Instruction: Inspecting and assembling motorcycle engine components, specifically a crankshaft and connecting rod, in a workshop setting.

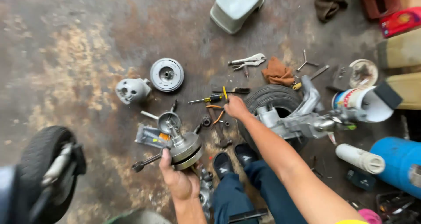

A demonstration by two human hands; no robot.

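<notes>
**Right hand at the screwdriver, left hand on the round metal part**

The right hand (236,108) is stretched forward to the floor (87,40), and its fingers close around something yellow, apparently the tip of a tool handle that sticks up just above the knuckles. The yellow-and-black screwdriver (206,100) lies touching or just beside that hand on its left, its long axis running roughly left to right, with the bare shaft pointing away from the hand. Whether the yellow piece in the grip belongs to this screwdriver or to a second tool cannot be told. The right hand is far nearer to it than the left.

The left hand (177,180) is lower in view, close to the body, with its fingers wrapped over the near rim of a round grey metal drum assembly (186,148). A stepped shaft rises from the drum's middle, and a dark bar (147,161) pokes out to the left beneath the thumb.

An orange wire (215,112) curls just under the right hand. Locking pliers (247,60) lie farther off, beside an orange rag (277,72). A small tyre (274,99) sits directly right of the right hand, under a grey engine casing (291,119).
</notes>
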